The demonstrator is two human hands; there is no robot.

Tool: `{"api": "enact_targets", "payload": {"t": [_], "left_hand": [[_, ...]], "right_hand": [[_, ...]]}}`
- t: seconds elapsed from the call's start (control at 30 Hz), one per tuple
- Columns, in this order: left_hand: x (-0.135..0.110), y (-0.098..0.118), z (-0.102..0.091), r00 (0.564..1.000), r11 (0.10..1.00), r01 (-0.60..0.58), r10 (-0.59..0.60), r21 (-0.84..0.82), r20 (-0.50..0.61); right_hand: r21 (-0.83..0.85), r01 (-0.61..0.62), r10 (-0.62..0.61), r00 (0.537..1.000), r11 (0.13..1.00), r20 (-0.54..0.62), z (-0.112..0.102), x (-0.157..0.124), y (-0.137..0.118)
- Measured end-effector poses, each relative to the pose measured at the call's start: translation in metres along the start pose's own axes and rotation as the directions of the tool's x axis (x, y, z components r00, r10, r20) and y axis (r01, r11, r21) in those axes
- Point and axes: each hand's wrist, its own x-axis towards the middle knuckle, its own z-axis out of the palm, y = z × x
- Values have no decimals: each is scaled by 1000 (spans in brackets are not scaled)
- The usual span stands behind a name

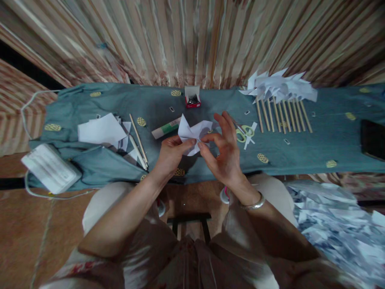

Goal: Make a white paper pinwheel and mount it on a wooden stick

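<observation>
A white paper pinwheel (195, 130) with folded-in points is held over the middle of the cloth-covered table. My left hand (172, 155) grips its left side, thumb lying near the centre. Thumb and forefinger of my right hand (224, 154) pinch together at the pinwheel's centre, the other fingers raised; any small thing between those fingertips is hidden. Behind the pinwheel lies a green and white tube (167, 128). Farther back stands an open red and white box (192, 99) of small dark metal pieces. Green-handled scissors (245, 132) lie beside my right hand.
Several pinwheels (279, 86) on wooden sticks lie at the back right. Paper sheets (102, 130), a thin stick (137, 134) and a white pen (137, 152) are on the left, near a white corded box (51, 168). A dark phone (373, 138) and a paper heap (339, 228) are right.
</observation>
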Motion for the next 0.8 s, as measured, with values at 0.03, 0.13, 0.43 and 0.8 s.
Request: {"api": "enact_targets", "payload": {"t": [0.03,0.13,0.43,0.8], "left_hand": [[1,0,-1,1000,1000,-7,7,-17,-10],[4,4,-4,999,998,-4,1,-65,-39],[-1,17,-8,987,972,135,-148,-194,-56],[-5,12,-13,981,969,167,-182,-181,-70]], "right_hand": [[1,1,-1,1000,1000,-18,0,0,-2],[14,-11,11,998,1000,-54,0,1,-5],[503,-444,480,875,742,64,3,9,18],[689,-716,582,609,112,539,3,13,6]]}}
